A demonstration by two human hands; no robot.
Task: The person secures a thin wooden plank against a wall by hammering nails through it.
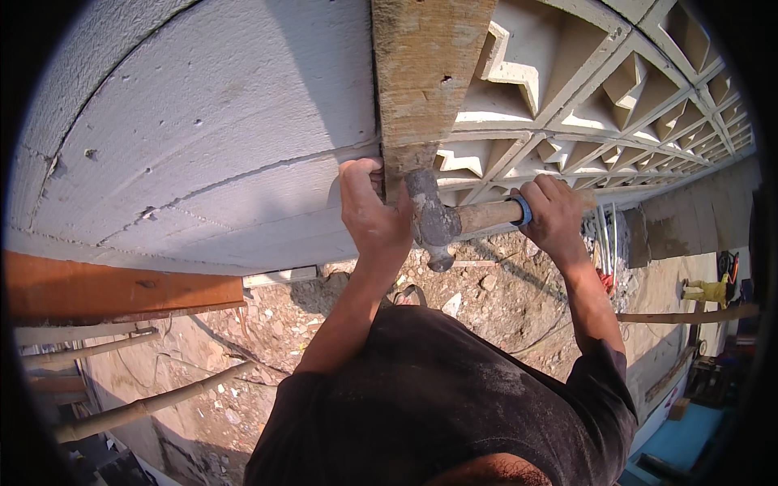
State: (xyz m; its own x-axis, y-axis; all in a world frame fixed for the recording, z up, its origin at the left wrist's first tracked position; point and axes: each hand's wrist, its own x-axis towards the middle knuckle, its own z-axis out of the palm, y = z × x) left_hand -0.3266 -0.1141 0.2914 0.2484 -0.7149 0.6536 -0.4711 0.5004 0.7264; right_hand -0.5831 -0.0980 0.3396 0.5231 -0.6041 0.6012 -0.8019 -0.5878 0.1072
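Note:
My right hand (555, 217) is closed around the wooden handle of a hammer (438, 223); a blue band circles the handle beside my fingers. The grey, worn hammer head lies in front of the lower end of an upright wooden board (425, 81), close to my left thumb. My left hand (373, 206) has its fingers curled at the board's lower left edge and appears to grip it. Its fingertips are partly hidden, so anything small between them cannot be made out.
A white-grey block wall (235, 121) stands left of the board, patterned openwork blocks (583, 105) to its right. Below lies rubble-strewn ground (494, 300). Bamboo poles (154, 405) and an orange-brown plank (121, 283) are on the left; another pole (689, 316) is on the right.

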